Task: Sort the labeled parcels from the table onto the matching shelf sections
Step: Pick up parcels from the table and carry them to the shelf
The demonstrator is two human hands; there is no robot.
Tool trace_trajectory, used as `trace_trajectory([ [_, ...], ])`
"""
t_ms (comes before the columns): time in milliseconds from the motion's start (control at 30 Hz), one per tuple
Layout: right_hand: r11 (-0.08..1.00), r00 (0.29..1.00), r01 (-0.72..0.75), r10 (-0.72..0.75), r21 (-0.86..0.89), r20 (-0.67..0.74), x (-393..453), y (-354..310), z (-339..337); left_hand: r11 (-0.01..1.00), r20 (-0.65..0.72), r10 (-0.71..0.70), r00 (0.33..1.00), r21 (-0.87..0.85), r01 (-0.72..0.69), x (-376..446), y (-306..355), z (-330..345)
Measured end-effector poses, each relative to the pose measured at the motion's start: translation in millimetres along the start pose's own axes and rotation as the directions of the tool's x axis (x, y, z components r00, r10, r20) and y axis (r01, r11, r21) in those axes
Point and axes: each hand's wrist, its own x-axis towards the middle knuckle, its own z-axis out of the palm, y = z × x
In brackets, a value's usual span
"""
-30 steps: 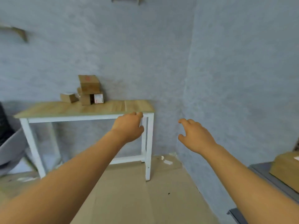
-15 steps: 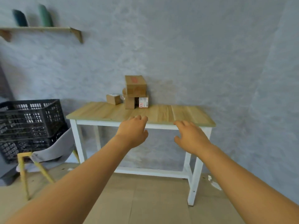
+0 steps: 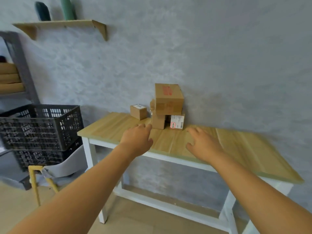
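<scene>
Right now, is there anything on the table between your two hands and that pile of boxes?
No. In the head view, only bare wooden tabletop shows between the left hand, the right hand and the pile of boxes.

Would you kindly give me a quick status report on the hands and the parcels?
Left hand and right hand open, empty, over table. Parcel stack untouched at wall; small parcel beside it. Path clear.

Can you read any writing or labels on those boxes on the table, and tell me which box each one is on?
Top box: red print on its top face, too blurred to read.
Lower right box: white label with a red-framed mark and a barcode, too small to read.
Small box at left: white label on top, unreadable.
</scene>
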Motion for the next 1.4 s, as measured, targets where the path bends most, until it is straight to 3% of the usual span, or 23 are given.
trace_trajectory([
  [400, 0.949, 0.969, -0.232, 0.246, 0.215, -0.037, 217.3, 38.1, 69.7, 0.993, 0.014, -0.001, 1.0, -0.117, 0.003, 223.8, -97.2, 66.1],
  [567, 0.877, 0.938, -0.304, 0.344, 0.373, -0.044, 279.8, 67.4, 82.3, 0.935, 0.081, -0.079, 0.994, -0.341, 0.101, 304.0, -106.3, 91.3],
  [767, 0.752, 0.899, -0.36, 0.439, 0.553, -0.01, 352.7, 93.1, 88.4, 0.687, 0.213, -0.203, 0.956, -0.664, 0.294, 378.1, -97.7, 115.8],
  [900, 0.687, 0.896, -0.385, 0.438, 0.616, 0.071, 391.6, 100.8, 91.0, 0.475, 0.396, -0.257, 0.881, -0.743, 0.472, 410.4, -90.5, 120.5],
  [1000, 0.568, 0.888, -0.418, 0.42, 0.709, 0.187, 415.3, 106.8, 93.2, 0.377, 0.531, -0.216, 0.819, -0.729, 0.572, 425.9, -90.8, 122.0],
  [1100, 0.347, 0.873, -0.459, 0.348, 0.818, 0.342, 426.4, 112.4, 97.7, 0.31, 0.577, -0.163, 0.8, -0.74, 0.597, 434.9, -96.9, 128.5],
  [1267, 0.08, 0.839, -0.53, 0.193, 0.844, 0.508, 426.3, 116.4, 106.2, 0.267, 0.55, -0.121, 0.826, -0.784, 0.561, 435.0, -110.6, 133.5],
  [1400, -0.018, 0.834, -0.53, 0.169, 0.848, 0.526, 421.9, 104.8, 111.5, 0.049, 0.548, -0.02, 0.836, -0.835, 0.548, 427.0, -130.6, 138.9],
])
